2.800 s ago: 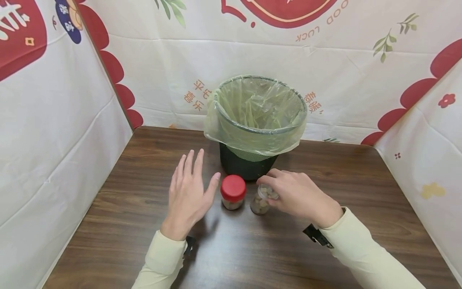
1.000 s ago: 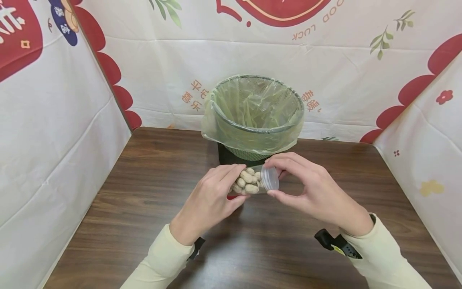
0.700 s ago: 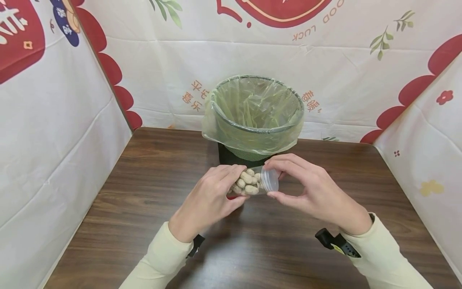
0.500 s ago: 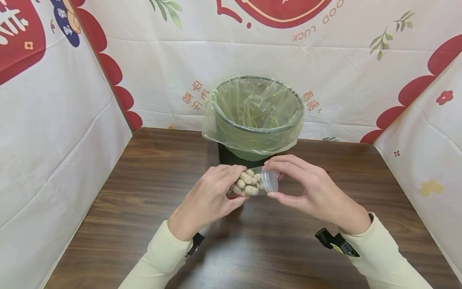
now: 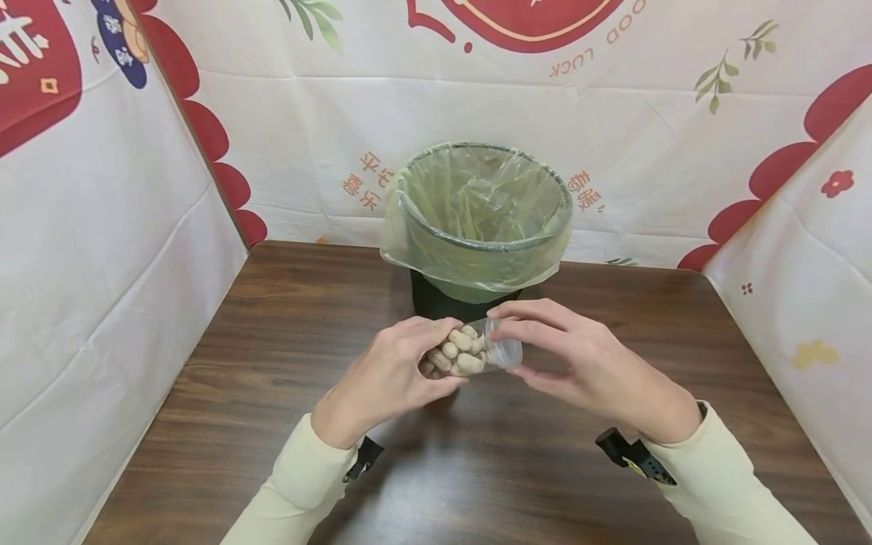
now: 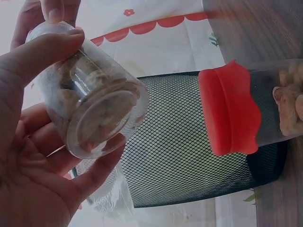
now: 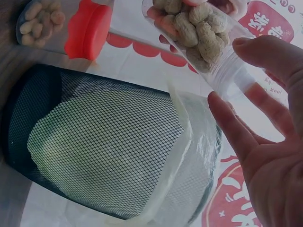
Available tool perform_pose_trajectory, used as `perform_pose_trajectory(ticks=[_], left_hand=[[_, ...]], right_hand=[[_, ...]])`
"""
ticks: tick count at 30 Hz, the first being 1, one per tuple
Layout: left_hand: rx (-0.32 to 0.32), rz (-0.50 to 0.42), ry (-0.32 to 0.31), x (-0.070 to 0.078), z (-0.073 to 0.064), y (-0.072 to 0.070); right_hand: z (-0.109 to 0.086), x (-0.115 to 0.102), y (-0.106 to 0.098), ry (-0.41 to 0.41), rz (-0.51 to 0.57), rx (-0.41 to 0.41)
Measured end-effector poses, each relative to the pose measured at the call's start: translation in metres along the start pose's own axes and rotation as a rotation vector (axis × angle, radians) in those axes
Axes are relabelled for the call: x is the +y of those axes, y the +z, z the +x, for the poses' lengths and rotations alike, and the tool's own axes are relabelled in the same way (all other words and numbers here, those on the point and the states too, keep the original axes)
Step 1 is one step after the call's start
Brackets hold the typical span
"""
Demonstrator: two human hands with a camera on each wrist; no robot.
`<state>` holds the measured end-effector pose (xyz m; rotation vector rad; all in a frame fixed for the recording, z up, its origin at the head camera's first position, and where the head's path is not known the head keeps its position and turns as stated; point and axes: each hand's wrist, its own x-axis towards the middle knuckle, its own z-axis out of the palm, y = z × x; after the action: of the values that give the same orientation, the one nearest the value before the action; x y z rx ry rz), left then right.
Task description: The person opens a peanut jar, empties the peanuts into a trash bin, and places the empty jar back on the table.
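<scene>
My left hand [image 5: 384, 378] grips the body of a clear plastic jar [image 5: 458, 354] full of unshelled peanuts [image 7: 206, 40]. Held up off the table, the jar lies tilted on its side with its base to the left. On its right end is a clear screw lid [image 5: 506, 350], which the fingers and thumb of my right hand [image 5: 599, 371] pinch by the edge. Behind and below, a second peanut jar with a red lid [image 6: 229, 111] stands on the table in both wrist views. In the head view my left hand and the held jar hide it.
A black mesh bin [image 5: 450, 299] with a pale yellow-green bag [image 5: 477, 265] folded over its rim stands just beyond my hands. The wooden table [image 5: 272, 333] is enclosed at the back and sides by white printed cloth [image 5: 306, 151].
My right hand was on the clear-lidded jar while it stood on the table; now both hands hold it raised and tilted. In the last half second my right fingers have shifted around the lid.
</scene>
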<state>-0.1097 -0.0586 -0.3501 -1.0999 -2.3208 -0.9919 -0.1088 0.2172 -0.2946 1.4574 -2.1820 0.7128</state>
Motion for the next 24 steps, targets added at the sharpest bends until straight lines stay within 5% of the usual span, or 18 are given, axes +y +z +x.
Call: perform_pose_trajectory(ticks=[7,16,24], left_hand=[[0.019,0.021,0.012,0.003,0.001,-0.001],[0.100,0.171,0.029,0.007,0.004,-0.003],[0.167,0.284,0.047,0.008,0.004,0.001]], right_hand=[[0.001,-0.005,-0.010,0.061,-0.047,-0.091],[0.004,-0.007,-0.012,0.195,-0.005,0.021],[0.002,-0.005,-0.003,0.358,-0.023,0.002]])
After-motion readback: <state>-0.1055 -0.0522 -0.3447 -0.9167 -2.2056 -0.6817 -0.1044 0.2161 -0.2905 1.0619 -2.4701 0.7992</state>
